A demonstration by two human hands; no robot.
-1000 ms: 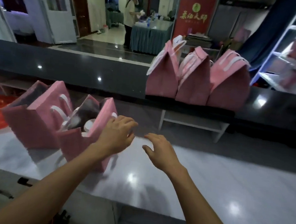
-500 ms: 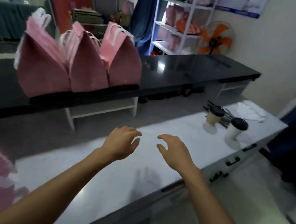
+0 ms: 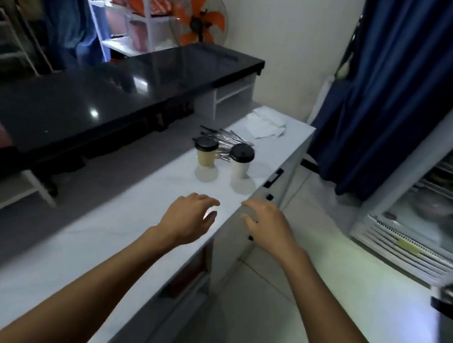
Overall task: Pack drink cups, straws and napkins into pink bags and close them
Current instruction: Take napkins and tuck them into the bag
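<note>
Single head-worn view, looking forward and down, white counter [image 3: 130,234] close below

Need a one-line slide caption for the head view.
Both empty hands, left and right, reach toward two lidded cups on the white counter.

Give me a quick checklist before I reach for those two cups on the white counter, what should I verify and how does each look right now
1. Both hands free: ok. The left hand and right hand hold nothing, fingers relaxed.
2. Cups upright: ok. The left cup and right cup both stand on the white counter.
3. Lids on: ok. Each cup has a black lid; whether they are pressed tight, cannot tell.
4. Path to the cups: ok. Nothing lies between the hands and the cups.
5. Straws and napkins at hand: ok. The straws lie behind the cups, the napkins beyond them.
6. Open pink bag within reach: not ok. None shows near the cups.
</note>
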